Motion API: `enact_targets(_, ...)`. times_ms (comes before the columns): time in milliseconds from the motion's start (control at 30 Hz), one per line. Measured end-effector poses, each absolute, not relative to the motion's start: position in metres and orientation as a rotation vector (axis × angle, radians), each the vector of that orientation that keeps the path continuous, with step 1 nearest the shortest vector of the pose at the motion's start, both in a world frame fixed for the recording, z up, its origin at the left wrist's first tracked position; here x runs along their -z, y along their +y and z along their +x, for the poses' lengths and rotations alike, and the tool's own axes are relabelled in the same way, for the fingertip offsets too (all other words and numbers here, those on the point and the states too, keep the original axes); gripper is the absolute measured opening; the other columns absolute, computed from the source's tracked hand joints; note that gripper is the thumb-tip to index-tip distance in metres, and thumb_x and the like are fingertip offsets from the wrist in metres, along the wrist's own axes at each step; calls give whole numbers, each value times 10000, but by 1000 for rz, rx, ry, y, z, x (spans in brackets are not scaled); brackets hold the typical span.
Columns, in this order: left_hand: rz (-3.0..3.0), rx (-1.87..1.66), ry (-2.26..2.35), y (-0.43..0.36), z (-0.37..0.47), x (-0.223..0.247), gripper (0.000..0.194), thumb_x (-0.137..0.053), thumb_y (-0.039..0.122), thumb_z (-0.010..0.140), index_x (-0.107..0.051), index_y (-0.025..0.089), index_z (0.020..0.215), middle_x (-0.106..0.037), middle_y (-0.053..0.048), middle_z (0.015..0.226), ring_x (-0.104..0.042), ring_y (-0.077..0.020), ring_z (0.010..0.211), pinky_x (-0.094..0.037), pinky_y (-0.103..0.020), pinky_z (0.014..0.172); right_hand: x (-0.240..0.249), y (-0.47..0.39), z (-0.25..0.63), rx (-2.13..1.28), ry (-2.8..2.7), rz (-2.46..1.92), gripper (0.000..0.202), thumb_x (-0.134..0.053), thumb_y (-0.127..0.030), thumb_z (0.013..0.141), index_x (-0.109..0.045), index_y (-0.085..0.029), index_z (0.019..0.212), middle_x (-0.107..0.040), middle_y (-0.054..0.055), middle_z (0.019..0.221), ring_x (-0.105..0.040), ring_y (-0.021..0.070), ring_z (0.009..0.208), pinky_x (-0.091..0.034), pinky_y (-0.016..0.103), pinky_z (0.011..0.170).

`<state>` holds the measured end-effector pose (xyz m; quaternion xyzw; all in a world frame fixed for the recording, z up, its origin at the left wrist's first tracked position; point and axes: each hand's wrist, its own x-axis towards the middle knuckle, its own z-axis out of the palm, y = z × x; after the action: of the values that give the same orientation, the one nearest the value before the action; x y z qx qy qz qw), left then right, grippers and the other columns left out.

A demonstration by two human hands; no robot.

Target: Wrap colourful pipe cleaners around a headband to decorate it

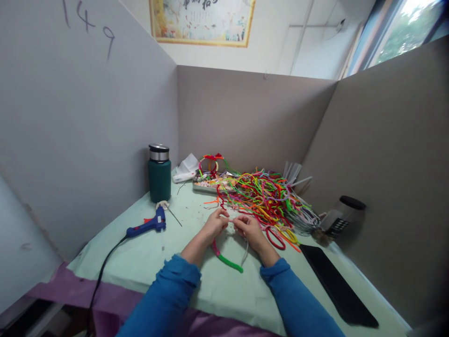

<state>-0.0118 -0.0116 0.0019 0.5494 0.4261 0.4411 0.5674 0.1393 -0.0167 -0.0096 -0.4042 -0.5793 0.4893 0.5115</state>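
My left hand (214, 224) and my right hand (248, 228) meet at the middle of the table, fingertips pinched together on a thin pale pipe cleaner (244, 252) that trails down between my wrists. A curved band wrapped in pink and green pipe cleaner (226, 259) lies on the table under my hands, touching my left wrist. A big tangle of coloured pipe cleaners (266, 196) lies just beyond my right hand.
A blue glue gun (149, 225) with a black cord lies at the left. A dark green flask (159, 174) stands by the left partition. A metal tray (206, 186) with craft pieces sits at the back. A black flat slab (336, 285) and a dark-lidded jar (342, 216) are at the right.
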Motion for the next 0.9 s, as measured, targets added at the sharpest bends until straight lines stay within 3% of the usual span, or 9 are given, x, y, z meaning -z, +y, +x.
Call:
enact_targets(267, 1421, -926, 1074, -7, -14, -3, 212, -524, 300, 700, -576, 159, 850, -402, 58, 503, -278, -57, 390, -184, -198, 406, 13, -14, 141, -1166, -1404, -979, 301, -682, -444, 683, -615, -151, 682, -551, -10, 558, -367, 64, 404, -231, 212, 382)
enact_targets(400, 1679, -952, 1203, 3, -17, 7, 202, -498, 276, 728, -638, 150, 800, -525, 8, 581, -417, -95, 508, -289, -209, 494, 19, -8, 145, -1064, -1317, -1017, 369, -621, -534, 717, -583, -168, 687, -514, -27, 541, -336, 69, 397, -228, 218, 373)
enact_targets(533, 1949, -921, 1268, 3, -19, 9, 215, -472, 239, 750, -664, 160, 804, -623, -20, 703, -509, -131, 661, -335, -220, 597, 23, -4, 148, -1027, -1325, -974, 346, -615, -516, 741, -563, -179, 682, -483, -42, 552, -329, 68, 409, -225, 219, 386)
enact_targets(900, 2261, -947, 1158, -10, -14, 2, 256, -481, 329, 825, -641, 164, 713, -598, -22, 675, -472, -124, 619, -300, -221, 579, 22, -3, 147, -1041, -1232, -962, 372, -625, -539, 716, -543, -182, 650, -473, -37, 548, -320, 76, 424, -224, 223, 393)
